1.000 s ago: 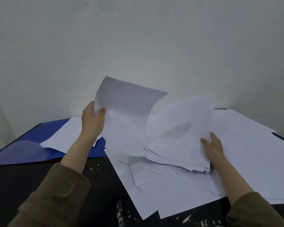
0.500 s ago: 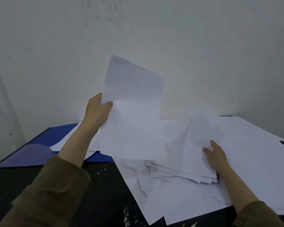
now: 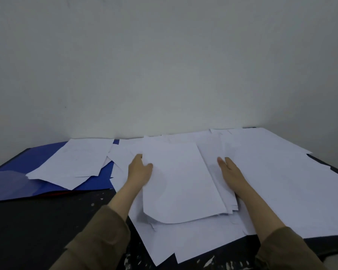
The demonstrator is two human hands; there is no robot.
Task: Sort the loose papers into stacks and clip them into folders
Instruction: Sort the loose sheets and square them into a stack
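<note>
No text, label, brand, number or sign can be read anywhere in the view; the loose white paper sheets (image 3: 183,182) spread over the dark paint-flecked surface (image 3: 37,230) look blank or carry marks too faint to make out, and the flat blue plastic folder (image 3: 27,166) shows no lettering

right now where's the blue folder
In the head view the blue folder lies open on the left side of the dark table, against the wall, left of the left hand, with loose white sheets partly covering it.
</note>
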